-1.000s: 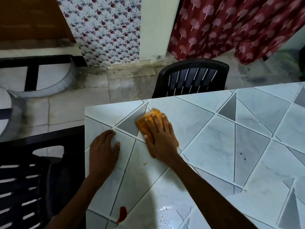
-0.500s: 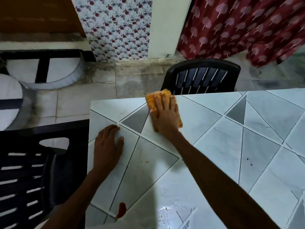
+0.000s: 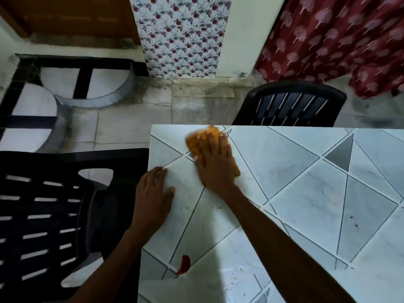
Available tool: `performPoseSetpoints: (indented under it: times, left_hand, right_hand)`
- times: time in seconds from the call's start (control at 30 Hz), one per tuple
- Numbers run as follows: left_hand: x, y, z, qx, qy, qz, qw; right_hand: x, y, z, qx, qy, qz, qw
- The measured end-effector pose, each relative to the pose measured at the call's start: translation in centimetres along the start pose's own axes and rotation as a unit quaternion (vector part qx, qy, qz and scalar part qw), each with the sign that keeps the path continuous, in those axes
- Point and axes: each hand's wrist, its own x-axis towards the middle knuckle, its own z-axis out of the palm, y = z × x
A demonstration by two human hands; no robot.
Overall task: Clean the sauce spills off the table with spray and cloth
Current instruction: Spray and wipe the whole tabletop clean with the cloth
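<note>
Orange crumpled cloth (image 3: 196, 139) sits under the flat right hand (image 3: 215, 166); left hand (image 3: 152, 200) flat on table (image 3: 306, 193), grips released.

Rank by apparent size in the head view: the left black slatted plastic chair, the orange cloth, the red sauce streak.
1. left black slatted plastic chair
2. orange cloth, partly under the right hand
3. red sauce streak

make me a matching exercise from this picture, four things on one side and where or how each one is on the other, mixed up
1 cloth
2 sauce spill
3 left hand
4 right hand

a red, near the table's near edge
b flat on bare tile
c orange, by the far edge
d pressing on the cloth

Pairs: 1-c; 2-a; 3-b; 4-d
</note>
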Motion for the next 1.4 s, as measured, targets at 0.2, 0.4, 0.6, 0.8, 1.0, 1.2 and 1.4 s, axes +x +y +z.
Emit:
performPoseSetpoints:
  times: [0.2, 0.4, 0.6, 0.8, 1.0, 1.2, 1.4]
  left_hand:
    - [-0.9, 0.0, -0.5, -0.029, -0.013, -0.01, 0.999]
    - [-1.4, 0.0, -0.9, -0.124, 0.027, -0.066, 0.99]
    - [-1.8, -0.6, -3.1, -0.291, 0.051, -0.181, 0.938]
    - [-2.7, -2.9, -3.9, -0.357, -0.036, -0.21, 0.91]
    - [-4.8, -4.0, -2.9, -0.47, -0.06, -0.293, 0.83]
    - [-5.6, -3.8, -4.4, -0.566, -0.083, -0.388, 0.723]
    - [-6.6, -3.6, -5.0, -0.563, -0.112, -0.361, 0.735]
  right_hand:
    - [-9.4, 5.5, -0.9, -0.042, -0.052, -0.131, 0.989]
    - [3.3, -0.8, -0.7, 0.011, -0.025, 0.102, 0.994]
    - [-6.3, -5.2, 0.8, -0.028, -0.042, -0.219, 0.974]
    - [-3.7, -1.2, 0.0, -0.026, -0.031, -0.084, 0.996]
    - [5.5, -10.7, 1.5, 0.009, -0.011, 0.003, 1.0]
    - [-13.7, -11.3, 2.6, 0.0, -0.037, -0.119, 0.992]
    - [-10.2, -10.3, 2.4, -0.017, -0.021, -0.07, 0.997]
